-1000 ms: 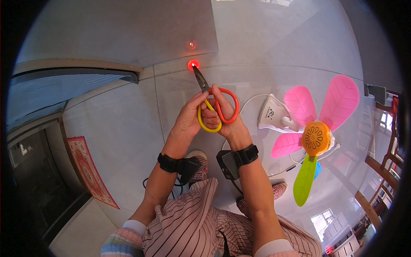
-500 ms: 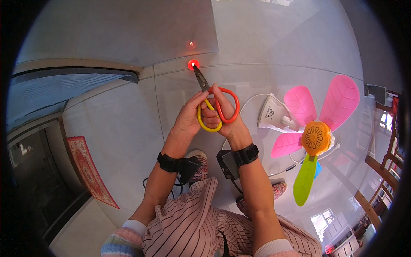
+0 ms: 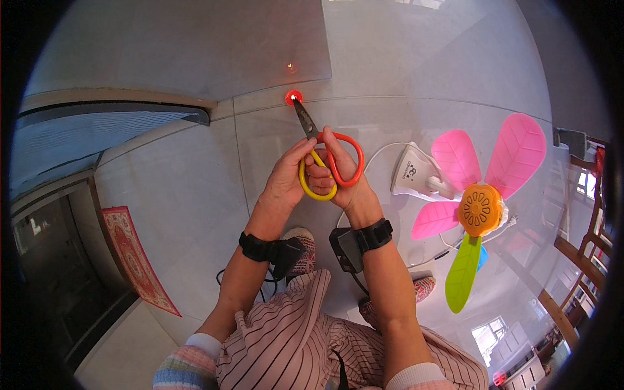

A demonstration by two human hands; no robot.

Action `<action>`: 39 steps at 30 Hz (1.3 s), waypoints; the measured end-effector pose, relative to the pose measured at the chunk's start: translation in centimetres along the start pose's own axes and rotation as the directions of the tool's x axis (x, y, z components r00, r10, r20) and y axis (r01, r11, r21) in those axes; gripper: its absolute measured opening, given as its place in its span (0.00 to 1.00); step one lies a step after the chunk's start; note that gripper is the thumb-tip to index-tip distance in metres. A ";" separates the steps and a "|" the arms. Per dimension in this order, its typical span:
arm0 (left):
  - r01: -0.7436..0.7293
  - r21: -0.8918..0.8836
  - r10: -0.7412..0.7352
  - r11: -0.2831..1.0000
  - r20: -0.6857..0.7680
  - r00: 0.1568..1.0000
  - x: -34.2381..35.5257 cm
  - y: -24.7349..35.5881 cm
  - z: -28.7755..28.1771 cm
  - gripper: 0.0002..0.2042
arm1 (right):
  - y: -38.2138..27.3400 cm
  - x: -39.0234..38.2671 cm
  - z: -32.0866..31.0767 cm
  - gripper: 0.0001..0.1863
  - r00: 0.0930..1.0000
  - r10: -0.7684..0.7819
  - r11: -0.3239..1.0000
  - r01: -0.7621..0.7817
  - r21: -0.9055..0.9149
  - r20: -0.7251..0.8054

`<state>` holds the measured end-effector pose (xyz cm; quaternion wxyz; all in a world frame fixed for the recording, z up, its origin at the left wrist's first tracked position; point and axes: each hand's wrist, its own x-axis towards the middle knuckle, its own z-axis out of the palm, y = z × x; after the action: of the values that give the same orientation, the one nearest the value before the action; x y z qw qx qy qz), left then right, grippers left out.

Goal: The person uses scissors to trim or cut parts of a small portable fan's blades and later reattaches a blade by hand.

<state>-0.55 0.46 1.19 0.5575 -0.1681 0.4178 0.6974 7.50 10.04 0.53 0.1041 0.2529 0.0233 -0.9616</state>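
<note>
My left hand (image 3: 289, 172) and my right hand (image 3: 335, 170) are both closed on a pair of scissors (image 3: 349, 177) with a yellow loop and a red loop. The dark blades point away from me, and their tip is at a small round red candle (image 3: 290, 101) with a tiny flame; whether they touch cannot be told. A small glint of it shows on the glossy grey surface beyond. To the right of my hands, a toy-like fan (image 3: 479, 209) with pink and green blades and an orange hub stands beside a white power strip (image 3: 408, 170) with a plug in it.
My slippered feet (image 3: 301, 250) are on the glossy tiled floor (image 3: 175, 221). At left are a red patterned mat (image 3: 133, 253) and a blue panel (image 3: 84, 136) along a ledge. White cables lie around the fan. Wooden furniture (image 3: 578, 260) stands at the far right.
</note>
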 end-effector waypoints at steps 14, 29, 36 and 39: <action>0.008 -0.014 -0.007 1.000 0.034 0.999 -0.2 0.1 0.1 0.11 | 0.0 -0.2 0.1 0.33 1.000 0.020 0.999 -0.020 0.029 0.013; 0.000 0.004 0.000 1.000 -0.017 1.000 -0.7 0.5 1.2 0.09 | -0.2 0.1 0.0 0.33 0.998 0.036 0.997 -0.039 0.060 0.042; 0.003 -0.007 -0.003 1.000 0.002 1.000 -0.3 0.3 0.4 0.09 | -0.1 0.2 0.0 0.33 0.997 0.034 0.997 -0.038 0.065 0.063; 0.005 -0.002 -0.005 1.000 0.019 1.000 -0.1 0.2 0.2 0.09 | -0.2 0.1 -0.2 0.34 0.998 0.032 0.997 -0.035 0.061 0.050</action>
<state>-0.64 0.56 1.40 0.5632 -0.1629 0.4113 0.6980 7.45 10.24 0.32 0.1130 0.2326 -0.0135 -0.9659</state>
